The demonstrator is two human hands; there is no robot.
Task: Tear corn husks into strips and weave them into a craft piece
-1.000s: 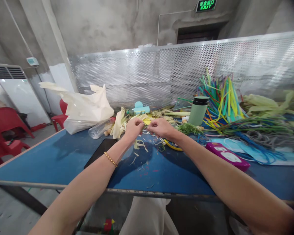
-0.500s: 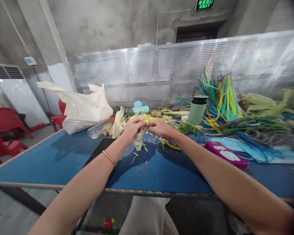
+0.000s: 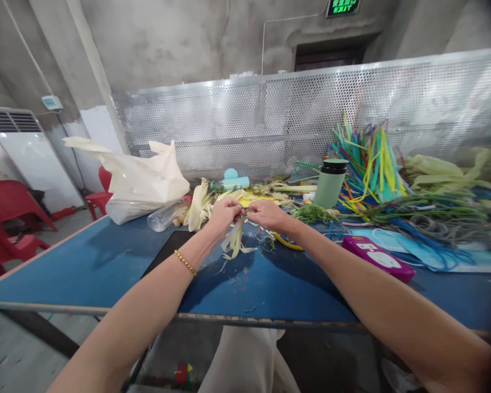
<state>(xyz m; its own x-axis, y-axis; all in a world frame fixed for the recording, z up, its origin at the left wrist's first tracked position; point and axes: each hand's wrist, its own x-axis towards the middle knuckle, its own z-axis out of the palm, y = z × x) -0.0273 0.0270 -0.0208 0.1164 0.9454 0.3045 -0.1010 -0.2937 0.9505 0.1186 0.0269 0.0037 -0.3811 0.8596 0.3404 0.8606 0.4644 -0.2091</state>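
Over the blue table (image 3: 118, 267) my two hands meet, fingertips almost touching. My left hand (image 3: 226, 214) is closed in a pinch on the upper end of a pale corn husk (image 3: 235, 239), whose split strips hang down and fan out below the fingers. My right hand (image 3: 268, 214) is closed too, its thumb and finger pinched right beside the husk's top; what lies between them is too small to make out. Just behind the hands lie more dried corn husks (image 3: 197, 210) and a yellow piece (image 3: 262, 200).
At the left stand a white plastic bag (image 3: 147, 177) and a clear bottle (image 3: 162, 218). To the right are a green tumbler (image 3: 329, 185), a purple power strip (image 3: 376, 259), green cords (image 3: 417, 206) and colourful strips (image 3: 378, 164). A perforated metal panel (image 3: 213, 128) borders the back.
The husk's hanging strips have spread wider and swung a little to the right and down. Both hands stay pinched together in nearly the same place.
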